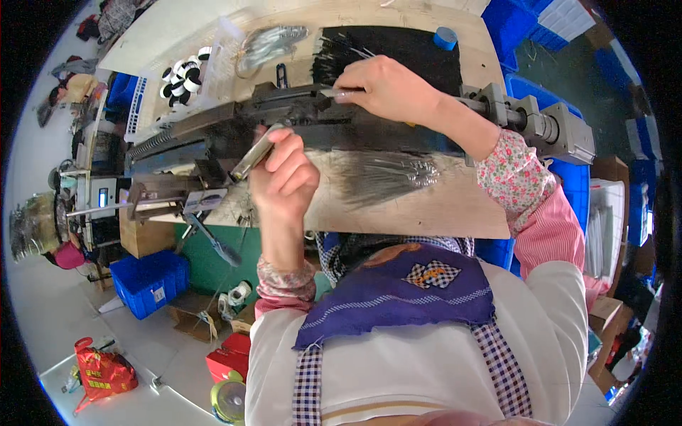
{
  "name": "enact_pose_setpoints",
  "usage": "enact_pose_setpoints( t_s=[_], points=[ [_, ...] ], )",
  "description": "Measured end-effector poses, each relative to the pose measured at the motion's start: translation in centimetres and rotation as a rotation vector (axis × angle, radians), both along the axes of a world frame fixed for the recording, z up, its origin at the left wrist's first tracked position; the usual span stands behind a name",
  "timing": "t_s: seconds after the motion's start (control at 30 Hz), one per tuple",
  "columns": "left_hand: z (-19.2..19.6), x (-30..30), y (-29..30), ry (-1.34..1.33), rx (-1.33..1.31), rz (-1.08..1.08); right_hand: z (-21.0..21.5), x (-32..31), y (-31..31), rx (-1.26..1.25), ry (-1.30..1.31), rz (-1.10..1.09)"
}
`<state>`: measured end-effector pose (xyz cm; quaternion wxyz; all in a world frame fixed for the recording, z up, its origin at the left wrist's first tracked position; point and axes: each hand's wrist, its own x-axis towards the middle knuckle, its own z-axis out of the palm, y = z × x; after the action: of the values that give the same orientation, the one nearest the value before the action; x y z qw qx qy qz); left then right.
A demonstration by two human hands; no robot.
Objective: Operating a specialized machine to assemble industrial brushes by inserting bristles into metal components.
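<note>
My left hand [286,174] is wrapped round a flat silvery metal bar [253,155], which slants in front of the long dark machine [241,121] on the bench. Over the middle of that machine, my right hand [387,89] has its fingers pinched together. A small pale sliver shows at its fingertips, too small to name. Beyond the right hand, thin metal rods [341,50] lie on a black mat [419,64]. A fanned pile of thin metal rods [391,177] rests on the bench between my forearms.
A clear plastic basket [226,35] holds several black-and-white round pieces [186,79]. A bundle of silvery pieces [277,44] and a blue cap [445,38] lie at the back. The machine's grey cylindrical end [561,131] juts out right. Blue bins [150,282] stand on the floor.
</note>
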<state>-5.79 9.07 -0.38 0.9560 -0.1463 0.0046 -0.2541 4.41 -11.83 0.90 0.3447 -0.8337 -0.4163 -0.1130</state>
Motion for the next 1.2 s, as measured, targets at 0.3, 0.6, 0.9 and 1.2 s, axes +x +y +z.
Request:
enact_pose_setpoints(
  t_s=[0.3,0.6,0.9,1.2],
  points=[
    [-6.5,-1.2,-4.3,-0.539,2.019,0.691,0.2,-0.2,1.0,-0.045,0.087,-0.034],
    [-7.4,-4.1,9.8,0.356,1.644,0.563,-3.7,-8.8,-2.4,-0.409,-0.029,-0.449],
    [-8.4,-3.7,8.0,0.224,1.350,0.700,-5.5,-7.8,-5.7,-0.321,0.043,-0.403],
    [0.4,1.6,-10.6,-0.396,1.086,-0.126,4.0,-12.0,-9.5,-0.061,0.346,-0.507]
  ],
)
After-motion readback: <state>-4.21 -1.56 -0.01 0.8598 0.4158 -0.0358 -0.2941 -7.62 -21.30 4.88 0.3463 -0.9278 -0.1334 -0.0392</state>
